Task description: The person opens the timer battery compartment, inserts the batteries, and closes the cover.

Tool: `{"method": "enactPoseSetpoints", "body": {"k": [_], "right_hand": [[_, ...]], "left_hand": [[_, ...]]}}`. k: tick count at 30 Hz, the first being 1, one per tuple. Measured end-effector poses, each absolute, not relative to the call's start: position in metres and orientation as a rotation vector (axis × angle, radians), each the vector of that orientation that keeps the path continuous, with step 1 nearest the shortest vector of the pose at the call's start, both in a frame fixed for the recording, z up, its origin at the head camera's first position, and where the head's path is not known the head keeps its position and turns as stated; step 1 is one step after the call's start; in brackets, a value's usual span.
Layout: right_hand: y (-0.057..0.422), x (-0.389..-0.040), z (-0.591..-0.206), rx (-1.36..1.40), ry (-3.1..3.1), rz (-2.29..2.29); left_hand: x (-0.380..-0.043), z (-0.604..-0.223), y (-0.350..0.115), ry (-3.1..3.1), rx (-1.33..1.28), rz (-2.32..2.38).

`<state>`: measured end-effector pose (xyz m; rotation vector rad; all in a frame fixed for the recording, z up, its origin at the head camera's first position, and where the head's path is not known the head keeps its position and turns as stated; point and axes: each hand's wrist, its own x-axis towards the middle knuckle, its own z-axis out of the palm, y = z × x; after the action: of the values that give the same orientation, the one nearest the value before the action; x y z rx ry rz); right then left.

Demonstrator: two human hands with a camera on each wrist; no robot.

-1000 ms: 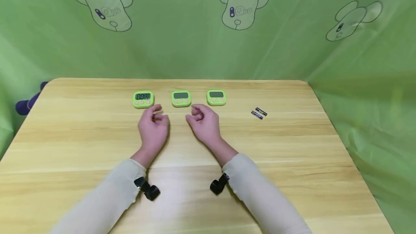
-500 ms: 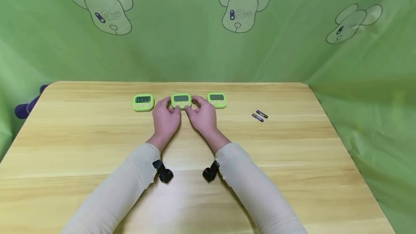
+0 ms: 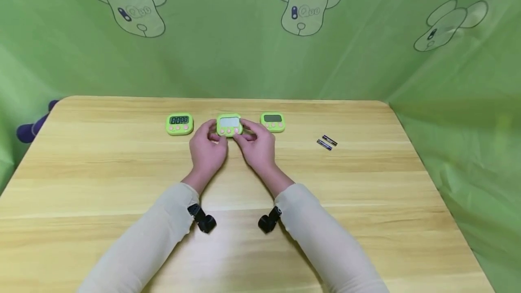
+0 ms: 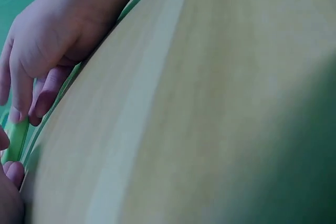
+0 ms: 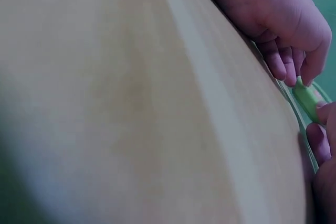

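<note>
Between both hands is a small green digital timer point(image 3: 229, 122) with a blank, pale screen and pink buttons, tilted toward the head camera. My left hand point(image 3: 206, 149) pinches its left side, thumb at the lower edge. The right hand point(image 3: 258, 148) grips the other side in the same way. In the left wrist view, the green timer point(image 4: 17, 139) shows only partly at the left edge, between fingers. The right wrist view catches a side of the timer point(image 5: 305, 98) at the right edge. Whether it is lifted fully off the table cannot be told.
A second green timer point(image 3: 179, 124) showing zeros lies left of the hands. Another timer point(image 3: 272, 122) with a blank dark screen lies close to the right hand. Two small batteries point(image 3: 327, 142) rest farther right on the wooden table point(image 3: 366, 202). Green curtain point(image 3: 228, 58) hangs behind.
Both hands have come forward and inward to the middle timer and taken hold of its sides. Its screen has turned from dark to pale as it tilts.
</note>
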<state>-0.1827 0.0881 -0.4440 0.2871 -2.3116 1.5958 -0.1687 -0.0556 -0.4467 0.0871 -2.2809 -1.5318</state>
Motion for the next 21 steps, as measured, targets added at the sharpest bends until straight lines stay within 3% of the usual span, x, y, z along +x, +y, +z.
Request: {"method": "enactPoseSetpoints", "body": {"k": [7, 16, 21], "right_hand": [[0.090, -0.164, -0.443, 0.202, -2.266, 1.816], [0.103, -0.122, -0.410, 0.375, -2.267, 1.840], [0.112, -0.114, -0.413, 0.499, -2.198, 1.869]], "left_hand": [[-0.153, -0.447, -0.061, -2.188, 0.064, -1.659], [-0.125, -0.440, -0.060, -2.096, -0.171, -1.956], [-0.116, -0.442, -0.063, -2.039, -0.177, -2.187]]}}
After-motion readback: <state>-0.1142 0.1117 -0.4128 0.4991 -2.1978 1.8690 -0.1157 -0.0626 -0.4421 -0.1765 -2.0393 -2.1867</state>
